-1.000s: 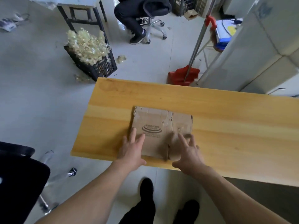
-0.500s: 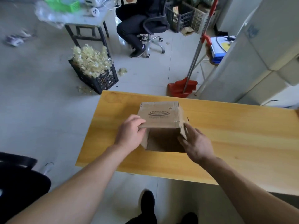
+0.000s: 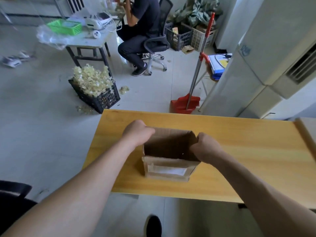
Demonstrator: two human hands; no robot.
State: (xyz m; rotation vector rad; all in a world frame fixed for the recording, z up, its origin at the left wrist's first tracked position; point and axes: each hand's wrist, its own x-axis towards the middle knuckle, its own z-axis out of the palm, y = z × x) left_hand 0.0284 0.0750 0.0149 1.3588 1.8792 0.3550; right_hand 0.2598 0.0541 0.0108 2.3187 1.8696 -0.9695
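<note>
A brown cardboard box point(image 3: 168, 170) stands on the wooden table point(image 3: 239, 151) with its open end up. A white label shows on its near wall. My left hand point(image 3: 137, 131) grips the box's far-left top edge, fingers curled over the rim. My right hand point(image 3: 206, 146) grips the right top edge, its fingers curled around the rim. The inside of the box is dark and looks empty.
Beyond the table lie a black crate point(image 3: 99, 94) heaped with pale scraps, a red dustpan point(image 3: 185, 104) with a long handle, and a person seated on an office chair point(image 3: 153, 43). White cabinets point(image 3: 256, 65) stand at the right. My shoe point(image 3: 153, 226) shows below.
The flat cardboard was lifted and opened into a box, then turned so its open end faces up. Both hands moved from pressing it flat to gripping its top edges.
</note>
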